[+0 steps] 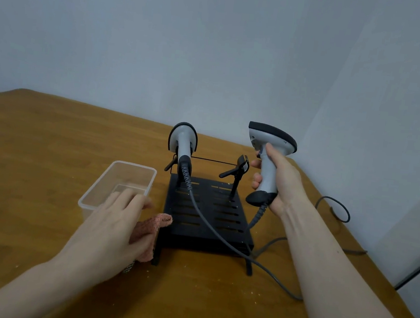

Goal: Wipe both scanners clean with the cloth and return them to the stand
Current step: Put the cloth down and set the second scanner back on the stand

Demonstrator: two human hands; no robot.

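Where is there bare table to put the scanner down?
Bare wood lies left of the clear tub, out to the table edge, and in front of the black stand between the two arms. It is crowded right of the stand, where the right hand holds the scanner over trailing cables.

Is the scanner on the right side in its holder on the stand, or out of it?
Out. The right hand holds the right scanner by its handle, up in the air beside the stand; the right holder is empty.

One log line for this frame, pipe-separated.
right hand: holds grey handheld scanner off stand | left hand: on pink cloth | second grey scanner: in black metal stand
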